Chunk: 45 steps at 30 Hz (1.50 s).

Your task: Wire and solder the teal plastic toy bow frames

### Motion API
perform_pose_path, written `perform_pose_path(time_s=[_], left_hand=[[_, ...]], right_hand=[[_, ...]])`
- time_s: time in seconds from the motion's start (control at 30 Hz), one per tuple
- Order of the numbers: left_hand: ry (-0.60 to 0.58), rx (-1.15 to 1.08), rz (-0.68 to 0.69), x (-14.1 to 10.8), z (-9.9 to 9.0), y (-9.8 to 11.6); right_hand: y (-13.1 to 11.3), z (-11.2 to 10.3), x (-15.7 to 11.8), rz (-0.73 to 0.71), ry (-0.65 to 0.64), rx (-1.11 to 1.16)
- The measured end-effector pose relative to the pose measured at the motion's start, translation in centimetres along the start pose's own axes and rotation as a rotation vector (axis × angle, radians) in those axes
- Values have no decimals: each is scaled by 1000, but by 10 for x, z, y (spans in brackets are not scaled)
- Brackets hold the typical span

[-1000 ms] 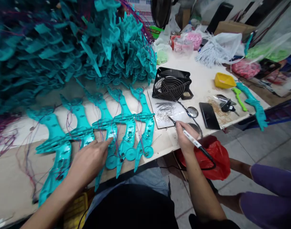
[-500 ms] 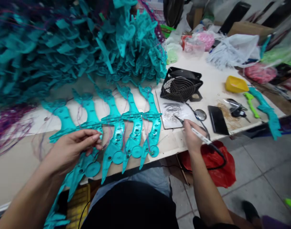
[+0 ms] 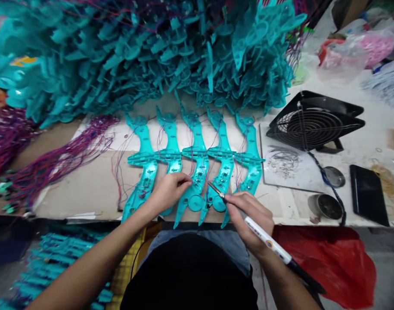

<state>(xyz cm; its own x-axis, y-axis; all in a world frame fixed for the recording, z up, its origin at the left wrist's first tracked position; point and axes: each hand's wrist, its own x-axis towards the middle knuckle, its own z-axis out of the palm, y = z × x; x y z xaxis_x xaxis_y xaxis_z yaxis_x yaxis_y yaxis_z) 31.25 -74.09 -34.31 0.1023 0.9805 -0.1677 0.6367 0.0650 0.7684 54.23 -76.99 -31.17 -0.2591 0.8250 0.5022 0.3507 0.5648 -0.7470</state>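
Note:
Several teal plastic pieces [image 3: 145, 140] lie side by side on the table, with thin red and blue wires across them. My right hand [image 3: 251, 215] grips a white soldering iron [image 3: 264, 239], its metal tip pointing left over the pieces. My left hand [image 3: 172, 189] is at the middle piece [image 3: 200, 168], thumb and fingertips pinched together near its lower half; what they hold is too small to make out.
A big heap of teal parts [image 3: 119, 56] fills the back. Wire bundles [image 3: 83, 146] lie at the left. To the right are a black fan [image 3: 313, 122], a white board [image 3: 280, 168], a small tin [image 3: 326, 206] and a black phone [image 3: 368, 193].
The view has turned left. My right hand has brought the iron from the white board to the teal pieces. My left hand has moved right to the middle piece, its fingertips now closed together.

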Motion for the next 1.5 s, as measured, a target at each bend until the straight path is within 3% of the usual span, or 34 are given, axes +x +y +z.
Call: perform_pose_path(time_s=[0.3, 1.0, 1.3, 1.5], left_hand=[[52, 88, 32, 5, 6, -2], [82, 117, -15, 3, 9, 1], [73, 101, -23, 4, 9, -1], [77, 111, -10, 4, 8, 1]], right_hand=[[9, 22, 8, -82, -67, -41], [16, 30, 8, -164, -87, -85], [16, 24, 8, -146, -41, -64], [14, 27, 9, -120, -82, -71]])
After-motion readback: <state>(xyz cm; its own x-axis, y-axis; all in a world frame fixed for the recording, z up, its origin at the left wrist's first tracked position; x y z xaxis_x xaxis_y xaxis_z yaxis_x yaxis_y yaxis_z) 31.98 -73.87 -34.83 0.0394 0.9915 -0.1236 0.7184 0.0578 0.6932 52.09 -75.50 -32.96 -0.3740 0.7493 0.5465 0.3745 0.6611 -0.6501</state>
